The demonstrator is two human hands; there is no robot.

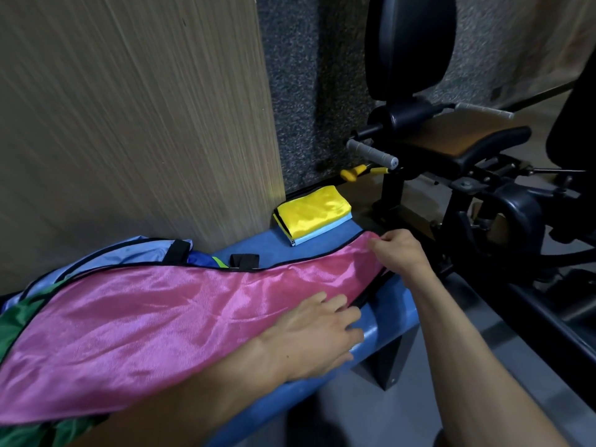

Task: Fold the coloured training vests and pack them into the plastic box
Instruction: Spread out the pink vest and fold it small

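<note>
You stand in a gym: black exercise machine (451, 156) at two o'clock, blue padded bench (380, 337) before you.

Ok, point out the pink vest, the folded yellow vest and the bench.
pink vest (154, 321), head view, middle of the spread cloth
yellow vest (311, 209), head view, top face
bench (385, 333), head view, bare front edge

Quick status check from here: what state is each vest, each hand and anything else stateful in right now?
Pink vest: unfolded, spread flat on the blue bench.
Left hand: flat, fingers straight, pressing on the pink vest.
Right hand: pinching the pink vest's far corner.
Yellow vest: folded, lying on a folded light blue vest.
Unfolded vests: blue and green, heaped beneath the pink one.
Plastic box: not in view.
</note>
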